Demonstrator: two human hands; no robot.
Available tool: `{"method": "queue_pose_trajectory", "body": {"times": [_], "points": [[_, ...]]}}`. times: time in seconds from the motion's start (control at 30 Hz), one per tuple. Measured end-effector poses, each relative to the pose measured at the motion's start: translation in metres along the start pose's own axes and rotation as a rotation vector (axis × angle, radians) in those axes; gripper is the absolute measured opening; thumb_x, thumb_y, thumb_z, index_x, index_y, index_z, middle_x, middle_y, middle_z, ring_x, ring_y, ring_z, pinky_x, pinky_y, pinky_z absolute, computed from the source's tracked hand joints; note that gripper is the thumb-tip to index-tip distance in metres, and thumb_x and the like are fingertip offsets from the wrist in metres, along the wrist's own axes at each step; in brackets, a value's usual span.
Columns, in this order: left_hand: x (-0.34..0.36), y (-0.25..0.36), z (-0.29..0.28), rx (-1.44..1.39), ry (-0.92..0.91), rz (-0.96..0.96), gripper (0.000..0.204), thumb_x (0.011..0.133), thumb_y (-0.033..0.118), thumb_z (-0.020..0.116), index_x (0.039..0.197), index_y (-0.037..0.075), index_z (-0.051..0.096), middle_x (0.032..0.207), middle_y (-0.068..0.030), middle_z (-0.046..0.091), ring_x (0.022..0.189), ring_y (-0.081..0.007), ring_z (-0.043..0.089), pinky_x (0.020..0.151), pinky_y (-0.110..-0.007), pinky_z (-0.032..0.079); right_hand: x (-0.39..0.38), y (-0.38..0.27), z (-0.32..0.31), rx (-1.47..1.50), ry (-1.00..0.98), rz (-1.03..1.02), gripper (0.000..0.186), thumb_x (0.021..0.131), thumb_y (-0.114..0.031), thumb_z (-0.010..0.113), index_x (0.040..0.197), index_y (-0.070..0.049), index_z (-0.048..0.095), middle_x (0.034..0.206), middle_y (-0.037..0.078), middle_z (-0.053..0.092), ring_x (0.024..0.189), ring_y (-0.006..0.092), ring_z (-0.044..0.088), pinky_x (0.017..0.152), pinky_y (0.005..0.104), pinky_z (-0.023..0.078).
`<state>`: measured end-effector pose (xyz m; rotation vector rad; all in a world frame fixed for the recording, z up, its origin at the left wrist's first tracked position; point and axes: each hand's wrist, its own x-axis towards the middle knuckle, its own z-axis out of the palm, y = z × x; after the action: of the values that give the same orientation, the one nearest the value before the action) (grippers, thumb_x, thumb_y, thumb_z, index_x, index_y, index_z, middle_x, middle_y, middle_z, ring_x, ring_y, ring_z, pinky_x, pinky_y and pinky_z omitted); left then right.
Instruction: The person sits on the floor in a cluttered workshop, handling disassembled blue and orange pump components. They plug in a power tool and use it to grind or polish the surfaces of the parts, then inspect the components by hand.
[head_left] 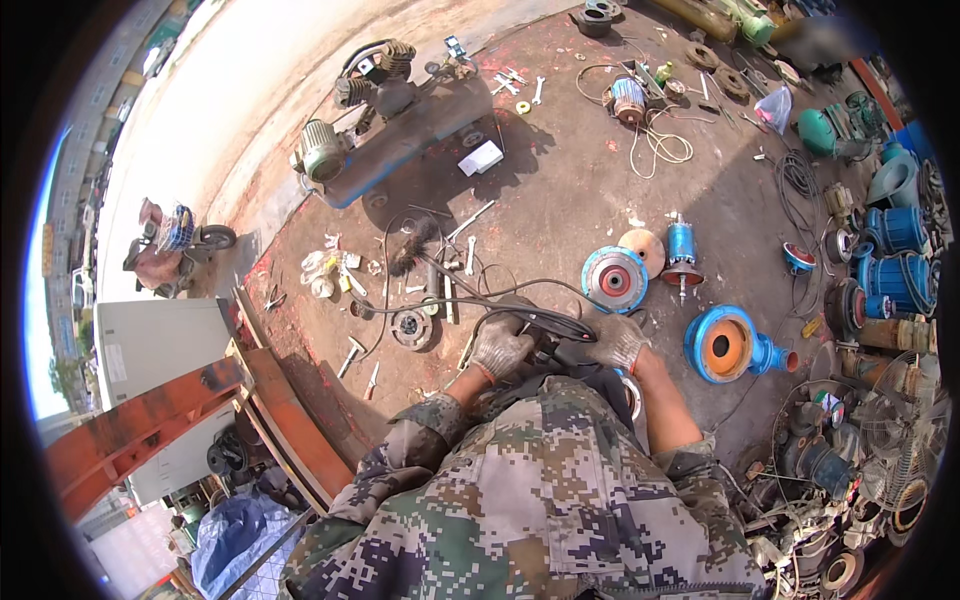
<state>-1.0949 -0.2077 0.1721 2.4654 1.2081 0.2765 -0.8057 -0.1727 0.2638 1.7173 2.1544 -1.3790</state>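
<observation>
Both my hands wear pale knit gloves, low in the centre of the head view. My left hand (502, 348) is closed round a black cable bundle (540, 318). My right hand (615, 343) grips the same bundle on the other side, fingers curled. A dark object beneath the cables is mostly hidden. The lines run toward a dark bristly brush head (414, 250) on the ground. A round metal housing (411, 328) lies left of my hands. A blue flange (614, 265), a blue motor assembly (681, 245) and a blue pump casing (712, 345) rest to the right.
An air compressor (380, 130) stands at the upper left, a scooter (165, 245) beyond. Wrenches (470, 255) lie scattered. Coiled cables (662, 150) surround a small motor (628, 98). An orange steel beam (145, 435) crosses the lower left. Piled motors and parts (890, 285) line the right edge.
</observation>
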Motion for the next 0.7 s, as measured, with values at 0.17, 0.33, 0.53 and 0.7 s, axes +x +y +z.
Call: {"method": "queue_pose_trajectory", "body": {"times": [0.17,0.33,0.53,0.7], "points": [[0.054,-0.007,-0.023,-0.004,0.198,-0.033,0.020,0.080,0.023,0.073,0.098,0.015,0.077,0.100,-0.0160,0.073,0.087,-0.0358,0.073,0.072,-0.048,0.059,0.064,0.059,-0.006,0.188,-0.014,0.073,0.045,0.090,-0.040,0.074,0.123,-0.011,0.077,0.121,0.018,0.077,0.109,0.0351,0.076,0.090,0.0465,0.058],[0.108,-0.035,-0.028,-0.150,0.266,-0.059,0.024,0.089,0.018,0.068,0.110,0.012,0.078,0.109,-0.0202,0.077,0.092,-0.0403,0.076,0.077,-0.049,0.062,0.134,0.124,0.015,0.698,-0.254,0.158,0.051,0.086,-0.027,0.076,0.133,-0.009,0.073,0.121,0.013,0.079,0.103,0.0236,0.074,0.091,0.0409,0.058],[0.178,-0.077,-0.040,-0.254,0.145,0.068,0.022,0.092,0.015,0.069,0.111,0.008,0.076,0.111,-0.0223,0.078,0.093,-0.0398,0.077,0.077,-0.047,0.062,0.157,0.101,-0.017,0.690,-0.186,-0.013,0.076,0.073,-0.019,0.092,0.144,-0.007,0.068,0.136,0.013,0.075,0.119,0.0216,0.069,0.106,0.0400,0.055],[0.273,-0.144,-0.041,-0.696,-0.171,-0.251,0.023,0.095,0.018,0.072,0.114,0.006,0.077,0.103,-0.0175,0.077,0.090,-0.0338,0.076,0.075,-0.042,0.060,0.179,0.105,-0.034,0.580,0.074,0.072,0.069,0.080,-0.036,0.090,0.140,-0.007,0.071,0.136,0.015,0.075,0.122,0.0241,0.070,0.108,0.0414,0.054]]}}
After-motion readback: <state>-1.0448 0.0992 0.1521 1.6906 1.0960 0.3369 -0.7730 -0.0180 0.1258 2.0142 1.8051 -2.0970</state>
